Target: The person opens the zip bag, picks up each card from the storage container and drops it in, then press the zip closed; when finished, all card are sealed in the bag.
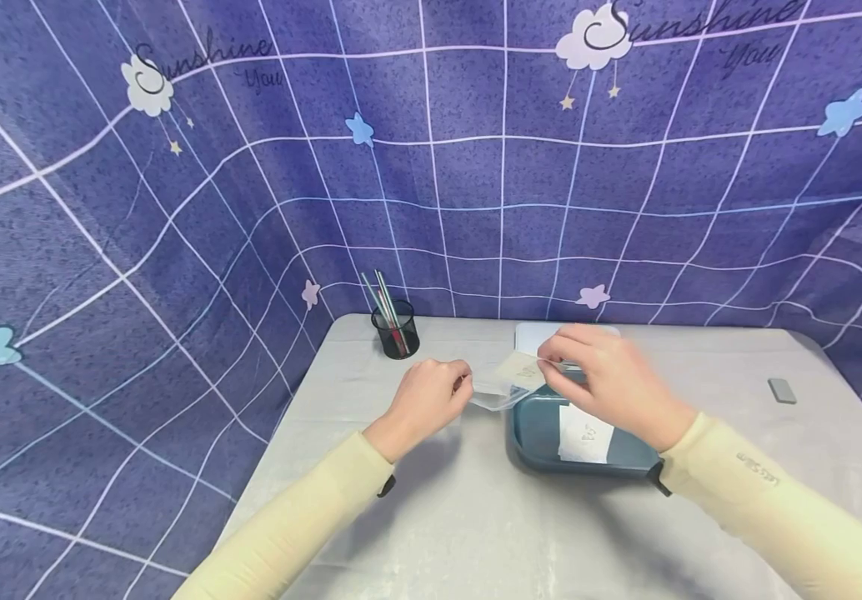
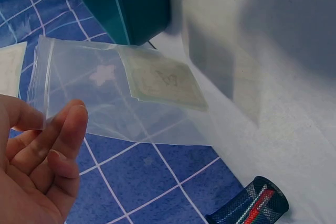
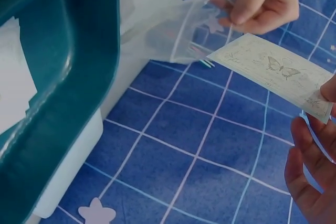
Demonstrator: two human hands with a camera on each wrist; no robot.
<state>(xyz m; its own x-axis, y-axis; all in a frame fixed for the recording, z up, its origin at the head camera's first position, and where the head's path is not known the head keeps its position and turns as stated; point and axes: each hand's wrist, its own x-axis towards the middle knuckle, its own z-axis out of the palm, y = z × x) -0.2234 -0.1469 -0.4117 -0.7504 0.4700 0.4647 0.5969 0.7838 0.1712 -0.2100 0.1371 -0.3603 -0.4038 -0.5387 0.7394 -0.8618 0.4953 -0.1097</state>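
My left hand [image 1: 431, 396] pinches a clear zip bag [image 2: 79, 72] near its zip edge. Inside the bag, in the left wrist view, lies a small stack of pale printed papers [image 2: 168, 80]. Between thumb and fingers, my right hand [image 1: 611, 379] holds a pale paper card [image 3: 278, 74] printed with a butterfly. This card sits just beyond the bag's zip end, close to my left hand. Below both hands stands a teal bin [image 1: 532, 454], with white printed paper [image 1: 584, 435] lying in it.
A black mesh pen cup [image 1: 399, 333] with several pencils stands at the table's back left. Behind the bin lies a pale flat item [image 1: 528, 335]. A grey block [image 1: 781, 390] rests on the right side of the table [image 1: 431, 533]. A blue curtain [image 1: 468, 175] hangs behind.
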